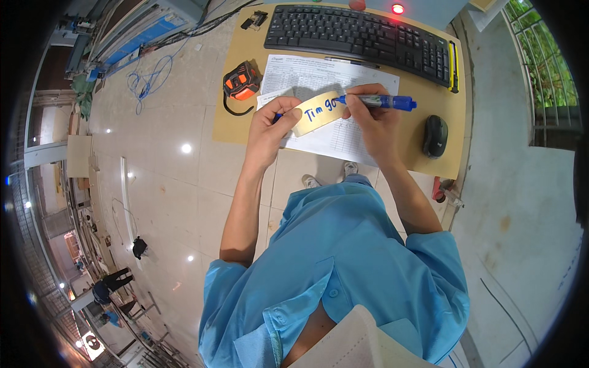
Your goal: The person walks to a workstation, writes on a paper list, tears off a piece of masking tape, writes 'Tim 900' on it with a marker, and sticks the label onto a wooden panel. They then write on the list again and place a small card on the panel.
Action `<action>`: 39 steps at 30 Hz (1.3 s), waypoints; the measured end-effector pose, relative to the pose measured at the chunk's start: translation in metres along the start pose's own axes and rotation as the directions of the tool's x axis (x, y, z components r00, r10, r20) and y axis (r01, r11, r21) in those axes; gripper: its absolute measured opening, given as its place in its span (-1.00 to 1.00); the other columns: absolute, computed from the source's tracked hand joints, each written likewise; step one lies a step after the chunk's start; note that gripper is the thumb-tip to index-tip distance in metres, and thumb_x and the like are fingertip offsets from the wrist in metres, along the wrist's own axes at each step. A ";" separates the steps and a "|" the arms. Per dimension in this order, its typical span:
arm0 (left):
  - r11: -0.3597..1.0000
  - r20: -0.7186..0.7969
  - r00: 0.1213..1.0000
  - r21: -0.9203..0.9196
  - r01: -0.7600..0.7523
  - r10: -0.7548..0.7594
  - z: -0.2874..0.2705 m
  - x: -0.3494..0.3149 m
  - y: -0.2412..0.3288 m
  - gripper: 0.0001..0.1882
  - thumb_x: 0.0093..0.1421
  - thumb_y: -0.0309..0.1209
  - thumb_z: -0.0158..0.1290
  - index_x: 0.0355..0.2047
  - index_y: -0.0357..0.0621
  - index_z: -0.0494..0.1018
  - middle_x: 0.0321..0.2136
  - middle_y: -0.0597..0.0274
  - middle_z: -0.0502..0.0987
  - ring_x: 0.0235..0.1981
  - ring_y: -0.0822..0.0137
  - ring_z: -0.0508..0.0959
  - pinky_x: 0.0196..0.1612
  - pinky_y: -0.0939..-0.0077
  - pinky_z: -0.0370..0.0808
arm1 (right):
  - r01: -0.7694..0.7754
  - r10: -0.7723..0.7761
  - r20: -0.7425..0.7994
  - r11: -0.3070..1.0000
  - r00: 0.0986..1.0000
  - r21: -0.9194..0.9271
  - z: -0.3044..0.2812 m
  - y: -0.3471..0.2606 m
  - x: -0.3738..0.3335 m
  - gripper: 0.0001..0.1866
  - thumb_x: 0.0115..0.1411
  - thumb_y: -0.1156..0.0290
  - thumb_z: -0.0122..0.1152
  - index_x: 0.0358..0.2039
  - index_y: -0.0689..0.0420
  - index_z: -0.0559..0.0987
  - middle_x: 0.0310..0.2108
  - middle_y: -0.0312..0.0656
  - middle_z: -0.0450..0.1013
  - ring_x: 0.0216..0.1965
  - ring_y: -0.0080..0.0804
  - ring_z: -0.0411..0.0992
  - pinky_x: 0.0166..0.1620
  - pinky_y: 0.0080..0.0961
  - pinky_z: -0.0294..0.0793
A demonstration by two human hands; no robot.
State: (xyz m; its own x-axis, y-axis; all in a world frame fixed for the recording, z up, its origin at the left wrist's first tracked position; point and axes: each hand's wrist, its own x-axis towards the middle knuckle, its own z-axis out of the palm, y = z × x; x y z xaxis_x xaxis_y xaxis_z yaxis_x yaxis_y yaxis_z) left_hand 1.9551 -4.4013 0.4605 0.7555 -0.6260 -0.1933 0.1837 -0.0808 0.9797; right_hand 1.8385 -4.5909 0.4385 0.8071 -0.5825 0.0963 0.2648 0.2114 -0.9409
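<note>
Over the papers, my left hand (274, 127) pinches a cream curved band that looks like a roll of masking tape (320, 114), with blue handwriting across its face. A small blue piece, perhaps the pen's cap, pokes out by the left fingers. My right hand (375, 122) grips a blue marker pen (386, 102), its tip touching the band at the end of the writing. Beneath both hands lie printed sheets (294, 69). Left of the sheets sits an orange and black tape measure (241, 81) with a dark strap.
The tan desk top (230, 132) carries a black keyboard (356, 37), a mouse (435, 136) at right, a yellow-black cutter knife (453, 66) and a dark pen by the keyboard. A red light (398, 9) glows behind. Blue cable (144, 86) lies loose on the left floor. Another person (110, 286) is far left.
</note>
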 end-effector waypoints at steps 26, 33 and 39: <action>0.723 0.096 0.874 0.524 -0.451 0.476 -0.009 0.007 0.000 -0.76 0.19 -0.55 0.24 -0.12 -0.14 0.57 -0.19 0.38 0.57 -0.28 0.53 0.41 -0.19 0.55 0.39 | 0.260 -0.261 0.031 0.928 0.965 -0.267 -0.009 -0.032 0.007 -0.75 0.29 0.63 0.29 -0.04 0.26 0.51 -0.17 -0.21 0.53 -0.20 -0.54 0.53 -0.13 -0.54 0.56; 0.970 -0.068 0.976 -0.116 -0.214 0.207 -0.012 -0.016 -0.007 -0.44 0.18 -0.71 0.08 0.20 -0.21 0.29 0.13 0.25 0.45 -0.08 0.37 0.54 0.03 0.46 0.46 | 0.091 -0.064 0.187 0.986 0.980 -0.142 0.020 -0.045 -0.026 -0.76 0.23 0.56 0.38 -0.09 0.23 0.60 -0.25 -0.25 0.56 -0.25 -0.61 0.51 -0.17 -0.64 0.49; 0.854 0.063 0.917 0.345 -0.391 0.394 -0.008 -0.047 0.015 -0.34 0.25 -0.81 -0.06 0.32 -0.16 0.09 0.17 0.00 0.51 0.14 0.19 0.54 0.19 0.27 0.45 | 0.035 0.013 0.227 0.979 0.974 -0.202 0.040 -0.054 -0.030 -0.79 0.21 0.50 0.43 -0.16 0.20 0.63 -0.32 -0.32 0.56 -0.31 -0.69 0.45 -0.24 -0.70 0.41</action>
State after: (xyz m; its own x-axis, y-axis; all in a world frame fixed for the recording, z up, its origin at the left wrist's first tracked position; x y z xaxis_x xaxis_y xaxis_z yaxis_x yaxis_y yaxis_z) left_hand 1.9274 -4.3669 0.4840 0.7258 -0.6543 0.2126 -0.3552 -0.0917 0.9303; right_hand 1.8213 -4.5536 0.4991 0.9093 -0.3859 0.1558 0.1804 0.0282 -0.9832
